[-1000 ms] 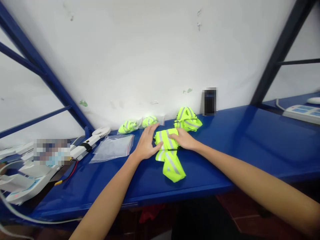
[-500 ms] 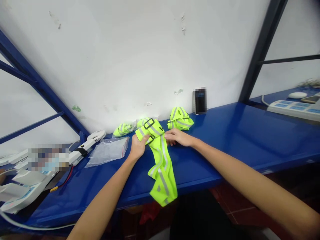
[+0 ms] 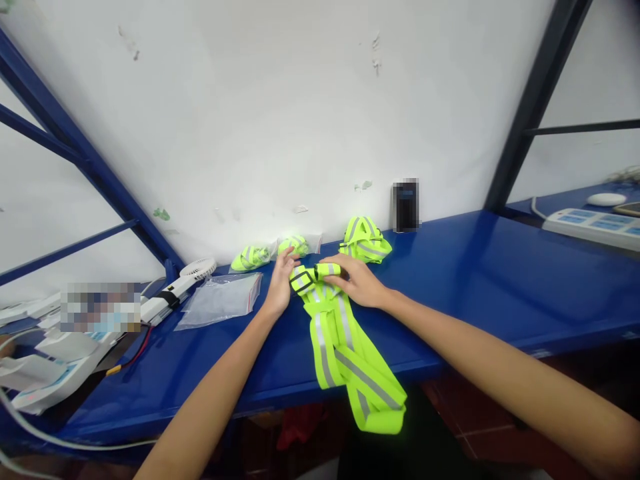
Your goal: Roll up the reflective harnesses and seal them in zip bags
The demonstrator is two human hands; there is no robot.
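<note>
Neon yellow straps with grey reflective stripes (image 3: 357, 353) run from my hands down over the front edge of the blue table. At their upper end is a black buckle (image 3: 301, 281). My right hand (image 3: 357, 279) is closed on the folded upper part of the straps. Just left of the buckle, my left hand (image 3: 283, 283) touches the strap's side, fingers apart and pointing up. A bundled yellow strap (image 3: 365, 240) sits behind my right hand. Two bagged yellow bundles, one at the left (image 3: 250, 258) and one nearer the middle (image 3: 294, 245), lie by the wall.
Clear plastic bags (image 3: 223, 300) lie on the blue table (image 3: 450, 267), left of my left hand. A small white fan (image 3: 197, 269) and white power strips (image 3: 55, 383) are farther left. A dark box (image 3: 406, 207) stands against the wall.
My left hand has let go of the buckle end and its fingers have opened. My right hand has taken hold of the upper straps. The hanging loops have swung right.
</note>
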